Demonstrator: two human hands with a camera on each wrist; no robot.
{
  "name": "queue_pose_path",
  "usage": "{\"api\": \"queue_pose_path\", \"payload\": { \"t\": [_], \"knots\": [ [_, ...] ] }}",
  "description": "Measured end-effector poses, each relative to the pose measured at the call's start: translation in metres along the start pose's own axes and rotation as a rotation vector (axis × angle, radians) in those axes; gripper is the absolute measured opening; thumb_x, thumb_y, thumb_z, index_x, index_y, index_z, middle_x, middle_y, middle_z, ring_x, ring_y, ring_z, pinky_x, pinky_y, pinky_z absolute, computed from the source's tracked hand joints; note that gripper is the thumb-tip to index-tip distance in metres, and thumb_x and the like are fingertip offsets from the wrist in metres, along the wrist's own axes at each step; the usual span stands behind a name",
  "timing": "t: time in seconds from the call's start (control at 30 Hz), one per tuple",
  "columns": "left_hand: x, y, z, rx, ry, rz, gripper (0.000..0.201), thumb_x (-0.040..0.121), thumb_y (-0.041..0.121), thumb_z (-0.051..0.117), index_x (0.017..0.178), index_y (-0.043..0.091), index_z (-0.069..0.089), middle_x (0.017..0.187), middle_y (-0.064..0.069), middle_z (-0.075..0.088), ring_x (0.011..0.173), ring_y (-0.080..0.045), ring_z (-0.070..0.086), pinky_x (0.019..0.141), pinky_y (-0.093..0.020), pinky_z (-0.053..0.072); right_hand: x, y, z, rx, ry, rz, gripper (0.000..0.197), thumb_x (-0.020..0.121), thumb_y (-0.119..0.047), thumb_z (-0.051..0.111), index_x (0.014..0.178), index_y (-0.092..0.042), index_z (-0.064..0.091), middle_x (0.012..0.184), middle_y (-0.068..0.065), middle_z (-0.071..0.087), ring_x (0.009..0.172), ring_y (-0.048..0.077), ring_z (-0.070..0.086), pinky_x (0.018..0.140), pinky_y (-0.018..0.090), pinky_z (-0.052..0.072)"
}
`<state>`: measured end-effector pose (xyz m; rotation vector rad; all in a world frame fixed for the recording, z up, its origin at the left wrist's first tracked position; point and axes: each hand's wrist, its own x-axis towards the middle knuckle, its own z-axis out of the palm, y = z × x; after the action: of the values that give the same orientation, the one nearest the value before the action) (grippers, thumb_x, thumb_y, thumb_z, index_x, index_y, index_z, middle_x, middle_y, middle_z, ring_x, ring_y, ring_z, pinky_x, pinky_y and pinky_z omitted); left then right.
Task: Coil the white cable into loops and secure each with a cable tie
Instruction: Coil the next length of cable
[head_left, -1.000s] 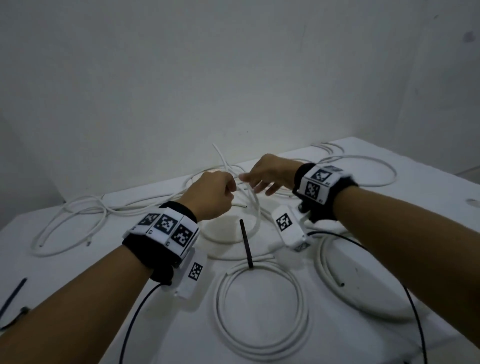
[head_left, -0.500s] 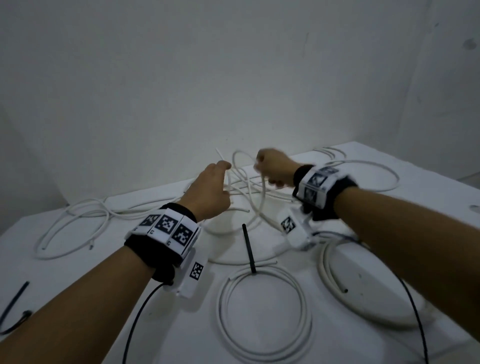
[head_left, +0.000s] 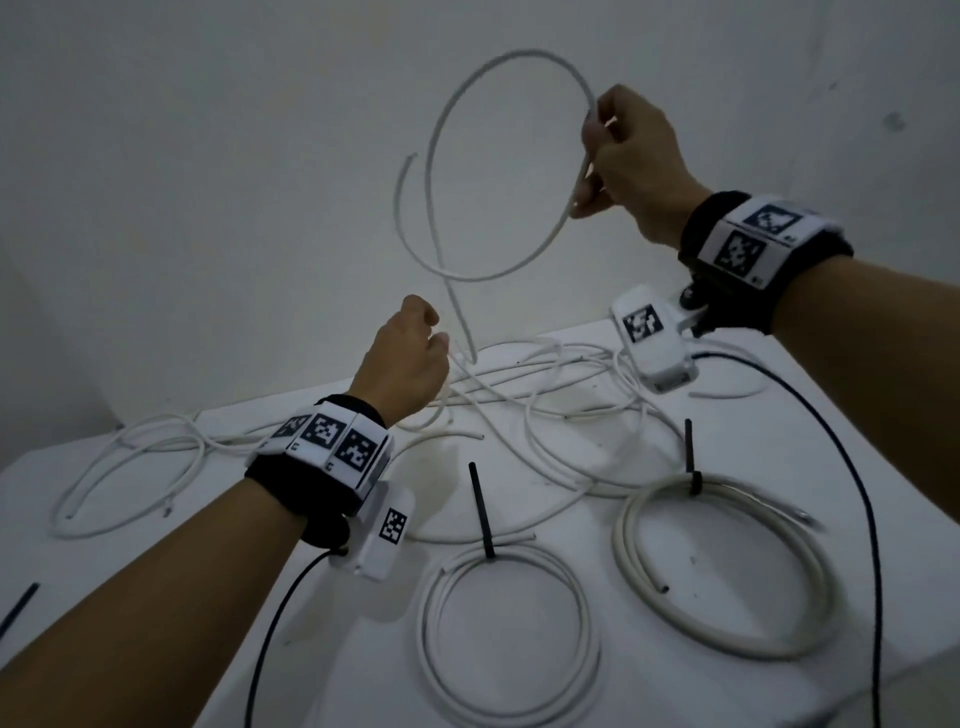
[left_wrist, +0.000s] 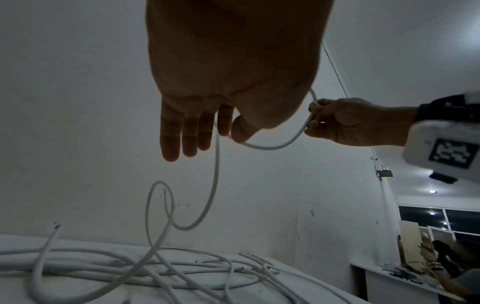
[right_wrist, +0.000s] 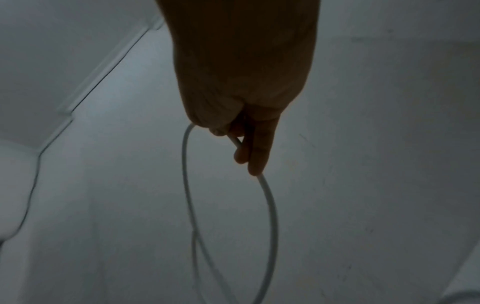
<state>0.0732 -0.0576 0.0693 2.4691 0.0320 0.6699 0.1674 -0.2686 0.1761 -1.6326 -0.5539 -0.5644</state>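
Above the bench (head_left: 914, 519), the right hand (head_left: 631, 156) is clamping its grip on a raised white cable (head_left: 519, 52) loop; the left hand (head_left: 405, 358) is pinching the cable lower.

Behind your left hand (head_left: 405, 358), the left wristband (head_left: 324, 441) carries 3 black-and-white square code patches, a tiny mark like "G" under 2. Behind your right hand (head_left: 634, 161), the right wristband (head_left: 748, 239) shows 2. The left camera housing (head_left: 387, 535) and right camera housing (head_left: 649, 338) beneath bear 1 each.

The right hand (head_left: 631, 156) has lifted the white cable (head_left: 514, 52) high.
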Motion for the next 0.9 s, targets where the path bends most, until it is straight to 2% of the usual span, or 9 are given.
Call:
{"api": "queue_pose_path", "payload": {
  "t": [0.1, 0.23, 0.33, 0.43, 0.53, 0.67, 0.73, 0.8, 0.9],
  "knots": [
    [-0.002, 0.014, -0.001, -0.035, 0.177, 0.014, 0.011, 0.096, 0.020, 0.050, 0.101, 0.011, 0.046, 0.095, -0.003, 0.056, 0.083, -0.021, 0.051, 0.069, -0.029, 0.035, -0.013, -0.003, -0.005, -0.043, -0.053, -0.015, 0.023, 0.098, -0.012, 0.043, 0.076, -0.020, 0.046, 0.062, 0.005, 0.050, 0.044, 0.018, 0.057, 0.052, 0.040, 0.059],
    [-0.007, 0.024, -0.003, -0.006, 0.364, 0.167, 0.032, 0.088, 0.029, 0.065, 0.102, 0.007, 0.047, 0.096, -0.003, 0.048, 0.088, -0.021, 0.047, 0.069, -0.030, 0.036, -0.033, -0.007, -0.014, -0.052, -0.129, 0.047, 0.019, 0.097, -0.014, 0.047, 0.079, -0.017, 0.049, 0.060, 0.007, 0.054, 0.044, 0.019, 0.059, 0.051, 0.036, 0.057],
    [-0.019, 0.033, -0.001, -0.088, 0.307, 0.294, 0.038, 0.088, 0.044, 0.059, 0.099, 0.009, 0.050, 0.093, -0.002, 0.049, 0.087, -0.022, 0.049, 0.073, -0.034, 0.043, -0.056, -0.009, -0.016, 0.036, -0.168, 0.103, 0.020, 0.098, -0.013, 0.047, 0.078, -0.014, 0.048, 0.059, 0.008, 0.052, 0.042, 0.019, 0.057, 0.049, 0.035, 0.055],
    [-0.040, 0.041, 0.005, -0.228, 0.159, 0.281, 0.036, 0.089, 0.052, 0.056, 0.099, 0.018, 0.053, 0.097, 0.004, 0.057, 0.090, -0.011, 0.053, 0.074, -0.022, 0.042, -0.079, -0.014, -0.020, 0.180, -0.221, 0.169, 0.020, 0.099, -0.012, 0.045, 0.079, -0.010, 0.047, 0.061, 0.010, 0.047, 0.041, 0.016, 0.055, 0.048, 0.036, 0.055],
    [-0.055, 0.046, 0.007, -0.386, 0.059, 0.121, 0.027, 0.098, 0.035, 0.050, 0.084, 0.014, 0.059, 0.083, 0.006, 0.068, 0.075, -0.004, 0.059, 0.069, -0.021, 0.042, -0.095, -0.020, -0.025, 0.241, -0.251, 0.204, 0.020, 0.099, -0.012, 0.045, 0.080, -0.009, 0.047, 0.064, 0.010, 0.044, 0.042, 0.015, 0.053, 0.048, 0.035, 0.055],
    [-0.065, 0.048, -0.005, -0.586, 0.032, -0.058, 0.031, 0.102, 0.022, 0.042, 0.077, 0.009, 0.056, 0.074, -0.007, 0.072, 0.068, -0.020, 0.067, 0.068, -0.039, 0.051, -0.106, -0.024, -0.035, 0.193, -0.217, 0.217, 0.019, 0.097, -0.015, 0.052, 0.079, -0.010, 0.048, 0.068, 0.007, 0.044, 0.044, 0.011, 0.048, 0.045, 0.032, 0.053],
    [-0.070, 0.045, -0.012, -0.578, 0.012, -0.082, 0.023, 0.100, 0.019, 0.044, 0.083, 0.010, 0.055, 0.080, -0.008, 0.072, 0.076, -0.026, 0.067, 0.074, -0.045, 0.053, -0.113, -0.021, -0.038, 0.114, -0.212, 0.239, 0.018, 0.096, -0.018, 0.054, 0.080, -0.013, 0.050, 0.071, 0.005, 0.045, 0.048, 0.010, 0.049, 0.041, 0.028, 0.050],
    [-0.076, 0.041, -0.018, -0.440, -0.037, -0.089, 0.009, 0.096, 0.018, 0.052, 0.104, 0.014, 0.053, 0.100, -0.007, 0.067, 0.092, -0.027, 0.064, 0.079, -0.043, 0.049, -0.125, -0.017, -0.035, 0.011, -0.214, 0.252, 0.016, 0.095, -0.021, 0.055, 0.081, -0.014, 0.051, 0.072, 0.006, 0.049, 0.051, 0.014, 0.052, 0.036, 0.023, 0.045],
    [-0.089, 0.039, -0.022, -0.167, 0.002, 0.029, 0.056, 0.089, 0.018, 0.065, 0.137, 0.014, 0.036, 0.129, -0.005, 0.050, 0.113, -0.019, 0.050, 0.089, -0.028, 0.040, -0.147, -0.015, -0.021, -0.158, -0.255, 0.196, 0.013, 0.095, -0.022, 0.054, 0.086, -0.014, 0.053, 0.067, 0.005, 0.053, 0.055, 0.017, 0.051, 0.034, 0.020, 0.040]
  ]
}}
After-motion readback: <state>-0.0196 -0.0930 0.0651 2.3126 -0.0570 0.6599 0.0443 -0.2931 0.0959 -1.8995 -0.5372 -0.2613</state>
